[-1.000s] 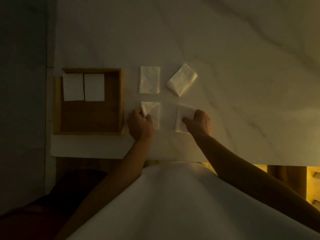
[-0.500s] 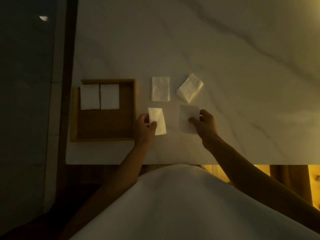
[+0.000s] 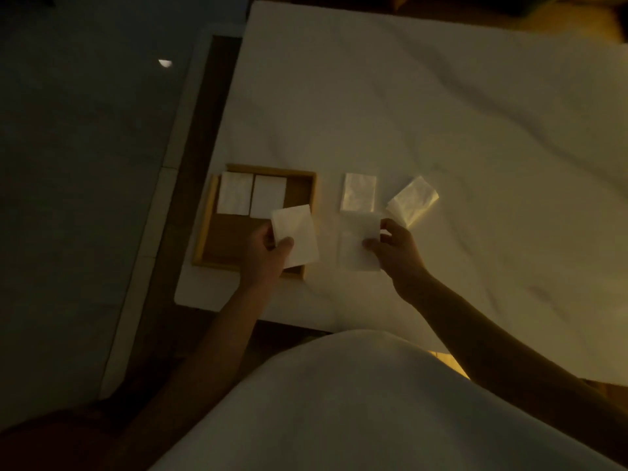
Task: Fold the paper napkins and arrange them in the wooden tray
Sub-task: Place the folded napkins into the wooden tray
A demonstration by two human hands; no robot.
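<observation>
My left hand [image 3: 265, 256] pinches a folded napkin [image 3: 299, 236] by its near left corner, thumb on top, and holds it over the near right part of the wooden tray [image 3: 272, 168]. A pair of napkins [image 3: 251, 195] lies side by side along the tray's far edge. My right hand [image 3: 397, 256] pinches the right edge of a second napkin [image 3: 356, 246] just right of the tray. Whether that one is lifted off the worktop [image 3: 441, 113] I cannot tell. Beyond it sit a straight napkin [image 3: 358, 193] and a skewed napkin [image 3: 413, 200].

The paper should be nearly weightless, soft and limp. Held by one corner it will likely droop and its layers may fan open, so I judge a light pinch along the folded edge safest. A hard squeeze would crease or tear it.

The worktop is pale and smooth with faint grey veins, and paper probably slides on it easily. The room is dim, with a warm glow from the right and dark floor at the left.
</observation>
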